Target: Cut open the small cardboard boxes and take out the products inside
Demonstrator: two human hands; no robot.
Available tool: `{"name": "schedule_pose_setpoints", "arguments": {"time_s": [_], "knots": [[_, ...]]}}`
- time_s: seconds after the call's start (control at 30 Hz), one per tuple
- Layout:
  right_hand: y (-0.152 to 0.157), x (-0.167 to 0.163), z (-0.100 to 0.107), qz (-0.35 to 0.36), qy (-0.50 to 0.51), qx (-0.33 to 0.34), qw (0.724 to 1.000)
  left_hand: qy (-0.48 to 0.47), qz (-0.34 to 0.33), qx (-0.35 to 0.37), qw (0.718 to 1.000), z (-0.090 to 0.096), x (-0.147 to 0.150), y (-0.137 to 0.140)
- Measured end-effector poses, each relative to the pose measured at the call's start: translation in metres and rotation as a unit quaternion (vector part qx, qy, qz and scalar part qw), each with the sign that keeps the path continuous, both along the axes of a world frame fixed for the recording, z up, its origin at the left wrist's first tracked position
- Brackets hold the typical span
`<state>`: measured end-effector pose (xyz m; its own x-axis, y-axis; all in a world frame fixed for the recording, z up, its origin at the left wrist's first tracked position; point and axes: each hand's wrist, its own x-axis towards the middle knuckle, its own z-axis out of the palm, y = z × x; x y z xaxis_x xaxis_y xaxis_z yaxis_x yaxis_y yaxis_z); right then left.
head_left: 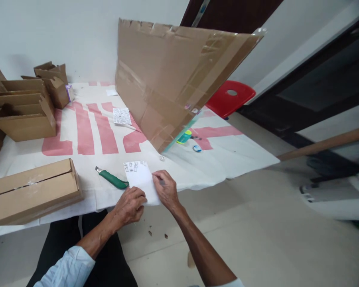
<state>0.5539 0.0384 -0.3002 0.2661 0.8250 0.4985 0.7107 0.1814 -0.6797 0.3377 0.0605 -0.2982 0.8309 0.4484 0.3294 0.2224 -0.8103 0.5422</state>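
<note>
A white sheet of paper [143,181] with small dark drawings along its far end lies at the table's front edge. At its near left edge, my left hand [130,205] has its fingers curled and closed on the paper. My right hand [166,189] pinches the sheet's right side between thumb and fingers. Just left of the paper rests a green utility knife [113,178], its blade end pointing away to the left; its handle end comes close to my left hand.
A closed cardboard box [32,191] sits at front left, with open cardboard boxes [26,125] behind it. A large cardboard sheet [167,79] stands tilted across the table. A patterned white square [121,116], a tape roll [184,137] and a red stool [231,99] are farther off.
</note>
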Motion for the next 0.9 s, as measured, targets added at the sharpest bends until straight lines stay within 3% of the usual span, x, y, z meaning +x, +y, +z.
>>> {"name": "schedule_pose_setpoints", "arguments": {"time_s": [0.2, 0.4, 0.53, 0.67, 0.9], "knots": [[-0.01, -0.014, -0.012, 0.003, -0.002, -0.001, 1.0, -0.02, 0.023, 0.028, 0.999, -0.006, 0.002, 0.0], [0.012, -0.012, 0.0, 0.034, -0.071, -0.005, 0.997, -0.011, 0.027, 0.041, 0.999, -0.004, 0.001, -0.001], [0.037, -0.011, 0.008, 0.078, -0.153, -0.076, 0.982, -0.007, 0.024, 0.039, 0.999, -0.002, 0.0, 0.0], [0.052, -0.014, 0.007, 0.063, -0.214, -0.149, 0.963, -0.004, 0.029, 0.035, 0.999, -0.004, 0.001, 0.0], [0.034, -0.005, -0.004, 0.019, -0.074, -0.062, 0.995, -0.001, 0.032, 0.042, 0.999, -0.007, 0.001, -0.002]]}}
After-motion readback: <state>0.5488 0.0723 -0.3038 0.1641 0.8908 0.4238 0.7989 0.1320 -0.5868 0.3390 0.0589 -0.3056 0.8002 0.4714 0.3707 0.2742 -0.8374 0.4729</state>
